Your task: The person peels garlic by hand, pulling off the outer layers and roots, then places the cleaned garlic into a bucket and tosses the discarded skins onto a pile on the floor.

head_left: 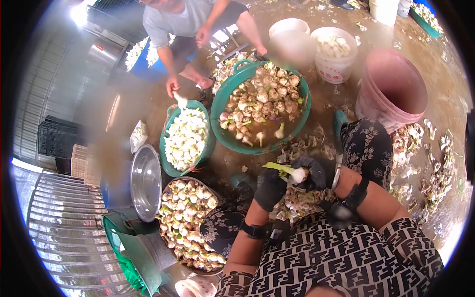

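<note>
We curl our left hand [270, 189] round the garlic stalk [278, 167] and right hand [316, 173] round its bulb [300, 174], likely steadying both ends.

Left hand [270, 188]: right at the stalk [278, 167]!
Right hand [316, 172]: gripping the garlic bulb [299, 174]!
Co-worker [182, 21]: holding white garlic [181, 102]!

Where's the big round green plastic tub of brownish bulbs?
In the head view's upper middle, the big tub stands beyond the black-gloved left hand and right hand, just right of the smaller green plastic tub of white bulbs.
</note>
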Demonstrator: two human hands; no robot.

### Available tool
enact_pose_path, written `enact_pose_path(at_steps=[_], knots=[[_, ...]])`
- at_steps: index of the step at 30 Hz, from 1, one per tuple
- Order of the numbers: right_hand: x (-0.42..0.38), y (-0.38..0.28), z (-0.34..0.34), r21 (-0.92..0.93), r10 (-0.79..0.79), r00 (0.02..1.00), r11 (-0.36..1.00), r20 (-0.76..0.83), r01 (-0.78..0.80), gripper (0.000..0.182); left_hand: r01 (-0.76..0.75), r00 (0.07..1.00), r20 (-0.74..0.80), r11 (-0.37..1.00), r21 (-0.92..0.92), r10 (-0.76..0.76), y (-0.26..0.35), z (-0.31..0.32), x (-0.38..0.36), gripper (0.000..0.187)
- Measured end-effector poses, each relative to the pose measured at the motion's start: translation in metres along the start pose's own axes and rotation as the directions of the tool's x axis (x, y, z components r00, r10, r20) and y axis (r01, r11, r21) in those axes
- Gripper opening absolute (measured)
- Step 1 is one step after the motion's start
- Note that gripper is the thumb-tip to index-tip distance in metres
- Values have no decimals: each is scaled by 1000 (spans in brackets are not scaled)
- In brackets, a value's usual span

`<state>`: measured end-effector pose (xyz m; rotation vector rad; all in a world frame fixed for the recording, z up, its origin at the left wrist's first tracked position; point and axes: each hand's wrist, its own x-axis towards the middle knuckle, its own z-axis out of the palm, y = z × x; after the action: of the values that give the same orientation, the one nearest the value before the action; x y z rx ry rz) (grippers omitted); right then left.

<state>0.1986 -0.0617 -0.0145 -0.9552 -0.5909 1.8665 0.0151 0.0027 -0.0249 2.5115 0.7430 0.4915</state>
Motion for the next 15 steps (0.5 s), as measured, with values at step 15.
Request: enact_pose_path(at_steps=[15], knots=[[7, 8, 10, -706, -637, 760, 598, -133, 378, 46, 208, 976, -14, 942, -265, -219, 20, -8, 1, 21]])
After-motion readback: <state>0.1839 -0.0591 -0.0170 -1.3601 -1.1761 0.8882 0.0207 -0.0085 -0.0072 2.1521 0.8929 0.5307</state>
